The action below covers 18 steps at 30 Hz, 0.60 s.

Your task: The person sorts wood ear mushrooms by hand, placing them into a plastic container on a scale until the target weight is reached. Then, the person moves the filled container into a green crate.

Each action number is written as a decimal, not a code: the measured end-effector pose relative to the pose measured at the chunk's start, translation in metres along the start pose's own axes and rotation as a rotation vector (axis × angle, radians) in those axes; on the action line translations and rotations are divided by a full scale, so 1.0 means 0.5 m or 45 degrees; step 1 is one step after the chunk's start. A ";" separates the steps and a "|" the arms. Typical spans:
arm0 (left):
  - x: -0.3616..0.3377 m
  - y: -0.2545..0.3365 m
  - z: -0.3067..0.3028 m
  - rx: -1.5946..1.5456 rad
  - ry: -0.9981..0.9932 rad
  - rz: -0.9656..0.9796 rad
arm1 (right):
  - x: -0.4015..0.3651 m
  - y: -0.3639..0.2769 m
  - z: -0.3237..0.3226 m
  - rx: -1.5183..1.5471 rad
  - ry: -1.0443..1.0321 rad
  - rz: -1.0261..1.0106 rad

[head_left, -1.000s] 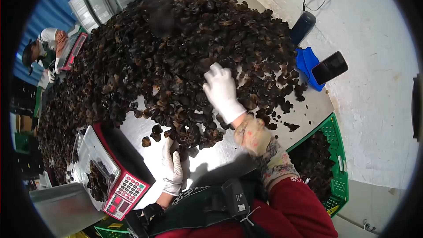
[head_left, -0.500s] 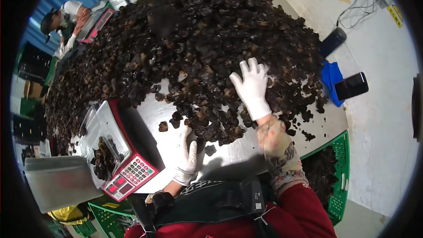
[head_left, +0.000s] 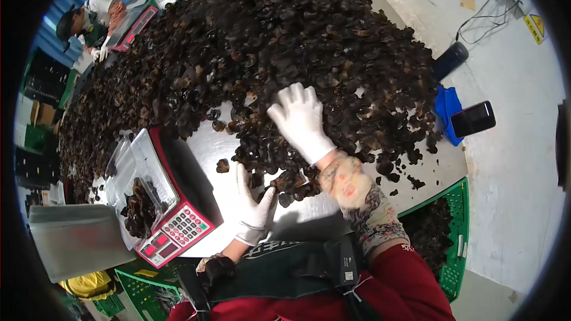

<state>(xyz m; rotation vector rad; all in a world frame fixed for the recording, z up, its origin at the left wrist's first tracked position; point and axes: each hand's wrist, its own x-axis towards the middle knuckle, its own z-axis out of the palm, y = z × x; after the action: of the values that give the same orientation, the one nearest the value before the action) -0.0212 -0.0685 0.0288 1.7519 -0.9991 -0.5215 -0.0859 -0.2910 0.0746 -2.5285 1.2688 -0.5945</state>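
A broad heap of dark, curled wood ear mushrooms [head_left: 333, 41] covers most of the metal table [head_left: 223, 202]. My right hand [head_left: 302, 123], in a white glove, lies over the near part of the heap with its fingers spread. Lower down, my left hand [head_left: 254, 211], also white-gloved, rests on the bare metal, thumb and fingers apart, beside a few loose mushrooms [head_left: 291, 181]. To its left stands a red and white digital scale [head_left: 185, 226]. On the scale sits a clear plastic container [head_left: 122, 172] with some mushrooms [head_left: 140, 208] in it.
A stack of clear containers [head_left: 80, 241] stands left of the scale. Green crates [head_left: 461, 226] are below the table edge. At right are a phone [head_left: 474, 119], a blue item [head_left: 445, 113] and a dark bottle [head_left: 450, 60]. A co-worker [head_left: 89, 21] bends near another scale [head_left: 135, 28].
My right hand has moved left across the heap. My left hand's thumb and fingers have spread wider, and loose mushrooms near it have shifted. The co-worker's hands have moved.
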 end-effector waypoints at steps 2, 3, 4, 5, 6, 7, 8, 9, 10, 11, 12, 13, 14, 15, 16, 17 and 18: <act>-0.007 -0.001 0.005 -0.011 0.068 0.013 | -0.069 -0.062 0.044 -0.043 0.073 -0.316; -0.009 0.018 0.008 -0.142 0.115 -0.071 | -0.101 -0.109 -0.008 0.008 -0.304 -0.318; -0.004 0.001 -0.007 0.247 0.130 0.053 | -0.152 -0.119 0.027 0.076 -0.126 -0.452; 0.004 0.044 -0.024 0.469 0.070 0.036 | -0.189 -0.126 0.033 0.104 -0.137 -0.554; 0.003 0.037 -0.024 0.398 0.078 0.026 | -0.207 -0.125 0.017 0.289 -0.206 -0.570; 0.001 0.022 -0.021 0.327 0.085 0.018 | -0.217 -0.114 -0.009 0.471 -0.276 -0.582; -0.002 0.016 -0.016 0.253 0.089 0.011 | -0.210 -0.089 -0.034 0.454 -0.271 -0.563; -0.004 0.021 -0.003 -0.241 0.076 -0.091 | -0.197 -0.055 -0.056 0.433 -0.267 -0.541; -0.004 0.030 -0.006 -0.123 0.061 -0.081 | -0.192 -0.020 -0.073 0.324 -0.022 -0.377; -0.004 0.038 -0.007 -0.225 0.050 -0.120 | -0.175 0.022 -0.111 0.056 0.121 -0.279; -0.005 0.046 -0.007 -0.326 0.042 -0.160 | -0.158 0.068 -0.125 -0.169 0.223 -0.055; -0.005 0.054 -0.008 -0.427 0.038 -0.201 | -0.148 0.114 -0.129 -0.394 0.325 0.173; -0.005 0.052 -0.009 -0.407 0.039 -0.178 | -0.155 0.180 -0.098 -0.541 0.347 0.337; -0.006 0.028 -0.006 -0.219 0.069 -0.042 | -0.161 0.225 -0.069 -0.691 0.373 0.503; -0.005 0.009 -0.002 -0.027 0.119 0.088 | -0.160 0.194 -0.072 -0.672 0.110 0.629; -0.004 -0.008 -0.003 -0.018 0.103 0.080 | -0.182 0.160 -0.029 -0.585 0.072 0.489; -0.005 -0.017 -0.004 -0.012 0.079 0.073 | -0.203 0.125 0.013 -0.492 0.026 0.353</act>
<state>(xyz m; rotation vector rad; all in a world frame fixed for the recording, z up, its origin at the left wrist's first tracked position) -0.0180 -0.0639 0.0214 1.7163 -0.9986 -0.4326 -0.1816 -0.2457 0.0190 -2.5646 1.8557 -0.3395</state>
